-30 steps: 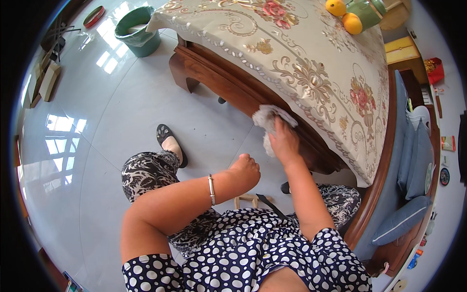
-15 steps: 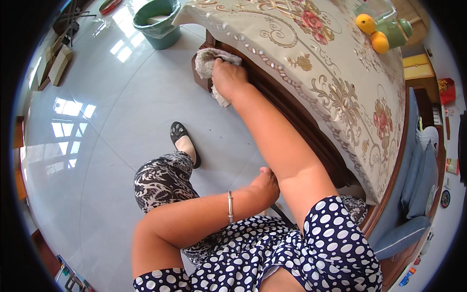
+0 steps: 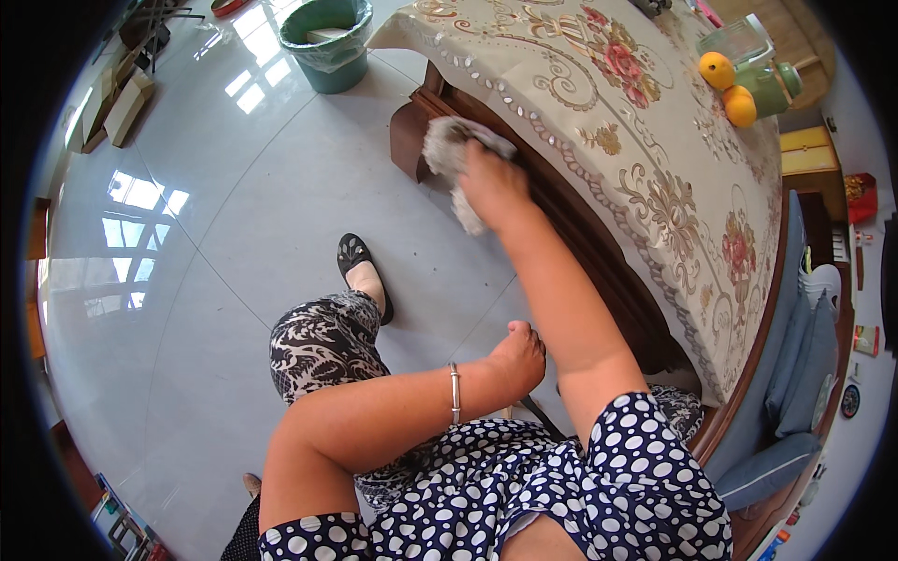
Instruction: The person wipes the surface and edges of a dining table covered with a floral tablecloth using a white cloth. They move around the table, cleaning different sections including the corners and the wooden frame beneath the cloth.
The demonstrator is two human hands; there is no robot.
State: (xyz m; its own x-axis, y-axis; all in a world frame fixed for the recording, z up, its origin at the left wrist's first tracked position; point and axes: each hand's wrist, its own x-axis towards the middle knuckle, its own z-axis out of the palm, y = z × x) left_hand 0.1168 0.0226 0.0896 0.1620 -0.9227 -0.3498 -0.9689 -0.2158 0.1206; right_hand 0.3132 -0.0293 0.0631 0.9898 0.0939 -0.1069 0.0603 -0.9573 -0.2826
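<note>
Head view: clamps a rumpled greyish-white cloth in the right hand, closed firmly over the bunched folds, though too blurred to make out each finger. Holds it low along the dark wooden side rail of the table, just inward from the corner leg, apparently in contact with the wood. Leaves a loose end of the cloth hanging below the right hand, on the floor side.

Has shifted since 0.5 s ago: drawn the cloth back from the corner leg, a little toward the left hand, after carrying it outward from mid-rail within the last 1.0 s. Reads, as a judgement, as a to-and-fro wiping stroke, turned at the far end and now on the way back.

Curls the left hand into a loose fist just beside the right forearm, well apart from the cloth; wears a silver bangle there.

Has a cream floral tablecloth right of the right hand and, farther right, 2 oranges beside a green jar. Shows a green lined bin ahead and left of the right hand, and 1 black shoe left of both hands.
</note>
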